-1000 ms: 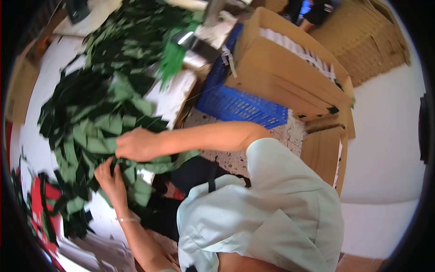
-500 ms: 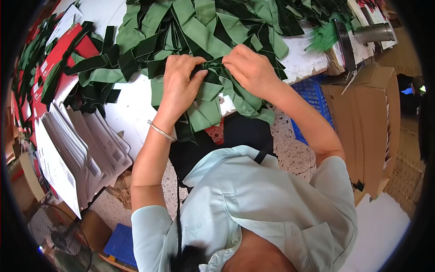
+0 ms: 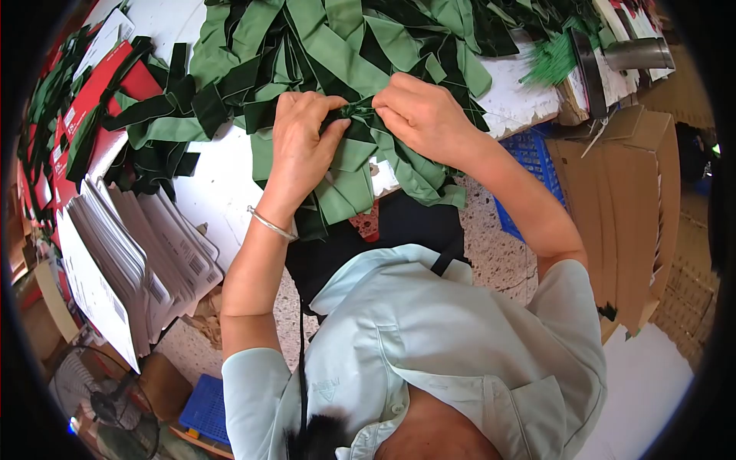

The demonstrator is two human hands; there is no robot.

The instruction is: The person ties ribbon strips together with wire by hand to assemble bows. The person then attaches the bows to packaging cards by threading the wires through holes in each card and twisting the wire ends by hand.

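My left hand (image 3: 303,138), a bangle on its wrist, pinches the gathered middle of a green ribbon bow (image 3: 354,157) between thumb and forefinger. Just across from it, my right hand (image 3: 425,115) has thumb and fingers closed at the other side of the same gather. Loops and tails of the bow hang below both hands over the near table edge. Beyond the hands spreads a heap of light and dark green ribbons (image 3: 330,42). What exactly the fingertips press on is partly hidden.
White cards (image 3: 146,261) stand stacked at the left, below red cards (image 3: 115,84). A bundle of green ties (image 3: 550,61), a dark phone-like slab (image 3: 588,73) and a metal tube (image 3: 638,54) are at the right. A cardboard box (image 3: 613,207) and blue crate (image 3: 533,172) stand below.
Both hands keep their hold on the bow's gathered middle. My right hand and forearm have shifted very slightly; the view has moved a little.
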